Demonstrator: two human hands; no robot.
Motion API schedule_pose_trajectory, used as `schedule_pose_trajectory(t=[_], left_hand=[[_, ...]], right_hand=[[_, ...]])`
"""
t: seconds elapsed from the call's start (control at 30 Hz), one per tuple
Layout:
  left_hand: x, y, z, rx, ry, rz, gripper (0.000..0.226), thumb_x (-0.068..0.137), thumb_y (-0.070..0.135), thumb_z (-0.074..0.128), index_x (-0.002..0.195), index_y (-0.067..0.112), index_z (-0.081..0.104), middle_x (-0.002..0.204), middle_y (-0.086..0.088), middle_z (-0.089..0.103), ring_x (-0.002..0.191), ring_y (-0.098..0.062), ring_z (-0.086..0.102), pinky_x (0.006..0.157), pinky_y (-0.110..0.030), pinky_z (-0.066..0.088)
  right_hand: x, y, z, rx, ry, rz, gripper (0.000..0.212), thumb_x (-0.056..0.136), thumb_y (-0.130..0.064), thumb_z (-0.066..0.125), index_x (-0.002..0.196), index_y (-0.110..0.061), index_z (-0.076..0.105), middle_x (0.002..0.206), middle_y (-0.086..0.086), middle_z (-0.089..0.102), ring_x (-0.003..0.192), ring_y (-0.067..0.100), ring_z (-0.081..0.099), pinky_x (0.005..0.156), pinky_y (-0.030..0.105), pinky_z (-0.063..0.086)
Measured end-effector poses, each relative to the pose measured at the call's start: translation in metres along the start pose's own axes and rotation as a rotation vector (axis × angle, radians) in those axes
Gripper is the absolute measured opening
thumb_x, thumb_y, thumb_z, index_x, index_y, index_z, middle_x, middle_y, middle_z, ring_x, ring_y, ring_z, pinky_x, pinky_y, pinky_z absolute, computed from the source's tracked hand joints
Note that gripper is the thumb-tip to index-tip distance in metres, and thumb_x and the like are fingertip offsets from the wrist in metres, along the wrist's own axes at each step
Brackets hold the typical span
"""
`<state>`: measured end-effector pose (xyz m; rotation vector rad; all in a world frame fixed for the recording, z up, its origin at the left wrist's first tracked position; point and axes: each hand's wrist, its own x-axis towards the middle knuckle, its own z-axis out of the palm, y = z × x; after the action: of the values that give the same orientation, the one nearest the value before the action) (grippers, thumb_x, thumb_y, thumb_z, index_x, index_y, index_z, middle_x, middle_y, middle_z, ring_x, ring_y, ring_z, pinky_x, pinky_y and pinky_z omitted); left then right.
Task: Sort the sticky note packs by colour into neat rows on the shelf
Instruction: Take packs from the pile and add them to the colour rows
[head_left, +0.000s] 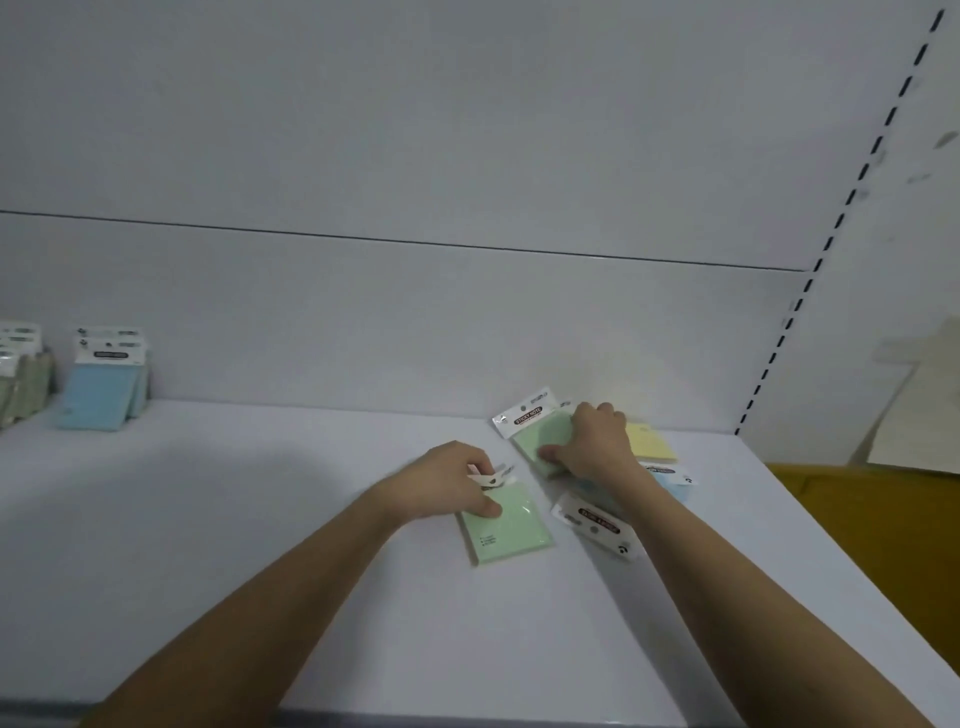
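In the head view, a green pack (506, 525) is pinched at its header by the left hand (448, 480) on the white shelf (260, 519). A second green pack (535, 434) is pressed flat under the right hand (597, 441), fingers closed on it. Just beside are seen a yellow pack (649, 441) and blue packs (670, 480). At far left, a row of blue packs (101, 387) stands against the back wall.
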<state>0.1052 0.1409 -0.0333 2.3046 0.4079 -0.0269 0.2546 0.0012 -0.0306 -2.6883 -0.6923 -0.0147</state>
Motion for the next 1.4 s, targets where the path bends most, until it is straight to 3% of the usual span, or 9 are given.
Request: schedule_pose_trajectory(t=[0.1, 0.2, 0.4, 0.5, 0.6, 0.73, 0.87, 1.17, 1.4], left_hand=[[-0.008, 0.005, 0.002, -0.100, 0.067, -0.026, 0.027, 0.072, 0.020, 0.079, 0.094, 0.020, 0.065, 0.095, 0.002, 0.062, 0.082, -0.014, 0.059, 0.073, -0.025, 0.045], [-0.024, 0.011, -0.001, -0.353, 0.174, -0.039, 0.026, 0.076, 0.001, 0.075, 0.096, 0.014, 0.064, 0.088, -0.002, 0.065, 0.077, -0.015, 0.063, 0.067, -0.027, 0.052], [-0.060, 0.000, -0.005, -0.650, 0.536, -0.198, 0.042, 0.069, -0.005, 0.079, 0.106, 0.000, 0.060, 0.103, -0.014, 0.068, 0.087, -0.022, 0.068, 0.072, -0.031, 0.059], [-0.084, -0.010, -0.012, -0.744, 0.643, -0.237, 0.035, 0.073, -0.005, 0.077, 0.106, 0.000, 0.065, 0.105, -0.014, 0.071, 0.088, -0.023, 0.069, 0.073, -0.031, 0.059], [-0.112, -0.018, -0.024, -0.822, 0.721, -0.230, 0.031, 0.078, -0.005, 0.071, 0.108, 0.002, 0.067, 0.096, -0.010, 0.072, 0.082, -0.020, 0.069, 0.071, -0.028, 0.058], [-0.149, -0.034, -0.046, -0.936, 0.787, -0.224, 0.026, 0.085, -0.009, 0.058, 0.107, 0.002, 0.065, 0.094, -0.013, 0.069, 0.083, -0.024, 0.064, 0.079, -0.034, 0.053], [-0.187, -0.065, -0.076, -0.978, 0.839, -0.246, 0.019, 0.086, -0.008, 0.059, 0.103, -0.001, 0.064, 0.098, -0.016, 0.067, 0.084, -0.026, 0.064, 0.082, -0.036, 0.052], [-0.286, -0.149, -0.141, -1.042, 0.915, -0.230, 0.022, 0.082, -0.003, 0.069, 0.102, 0.005, 0.065, 0.095, -0.011, 0.071, 0.078, -0.021, 0.071, 0.064, -0.027, 0.058], [-0.343, -0.210, -0.195, -1.031, 0.986, -0.285, 0.031, 0.078, 0.004, 0.076, 0.106, 0.006, 0.064, 0.092, -0.011, 0.071, 0.073, -0.021, 0.065, 0.064, -0.028, 0.053]], right_hand=[[0.001, 0.005, -0.007, 0.151, -0.040, -0.045, 0.068, 0.073, -0.035, 0.080, 0.122, -0.005, 0.043, 0.123, 0.016, 0.048, 0.117, 0.034, 0.044, 0.094, 0.038, 0.038], [0.005, 0.010, -0.011, 0.385, -0.125, -0.066, 0.056, 0.074, -0.023, 0.080, 0.112, -0.012, 0.040, 0.111, 0.011, 0.058, 0.102, 0.031, 0.058, 0.086, 0.041, 0.049], [-0.003, -0.009, -0.009, 0.867, -0.267, -0.092, 0.018, 0.097, -0.010, 0.048, 0.113, -0.003, 0.051, 0.099, 0.014, 0.059, 0.075, 0.023, 0.059, 0.057, 0.033, 0.050], [-0.020, -0.029, -0.006, 1.051, -0.336, -0.073, 0.010, 0.095, -0.006, 0.044, 0.102, -0.008, 0.051, 0.087, 0.009, 0.060, 0.070, 0.019, 0.061, 0.056, 0.034, 0.054], [-0.038, -0.052, 0.000, 1.168, -0.427, -0.103, 0.011, 0.093, -0.003, 0.047, 0.102, -0.006, 0.052, 0.093, 0.014, 0.062, 0.073, 0.025, 0.066, 0.063, 0.043, 0.060], [-0.060, -0.089, 0.000, 1.232, -0.490, -0.143, 0.015, 0.088, -0.001, 0.050, 0.101, -0.005, 0.057, 0.094, 0.013, 0.065, 0.076, 0.027, 0.067, 0.069, 0.045, 0.061], [-0.084, -0.133, 0.006, 1.210, -0.442, -0.176, 0.015, 0.084, -0.003, 0.054, 0.094, -0.008, 0.064, 0.086, 0.006, 0.066, 0.075, 0.019, 0.063, 0.072, 0.035, 0.055], [-0.153, -0.246, 0.040, 1.214, -0.394, -0.192, 0.011, 0.085, -0.002, 0.061, 0.093, -0.008, 0.068, 0.085, 0.011, 0.068, 0.072, 0.024, 0.061, 0.069, 0.033, 0.054], [-0.193, -0.334, 0.061, 1.206, -0.429, -0.186, 0.011, 0.088, -0.003, 0.062, 0.099, -0.003, 0.066, 0.092, 0.009, 0.070, 0.077, 0.021, 0.067, 0.059, 0.026, 0.053]])
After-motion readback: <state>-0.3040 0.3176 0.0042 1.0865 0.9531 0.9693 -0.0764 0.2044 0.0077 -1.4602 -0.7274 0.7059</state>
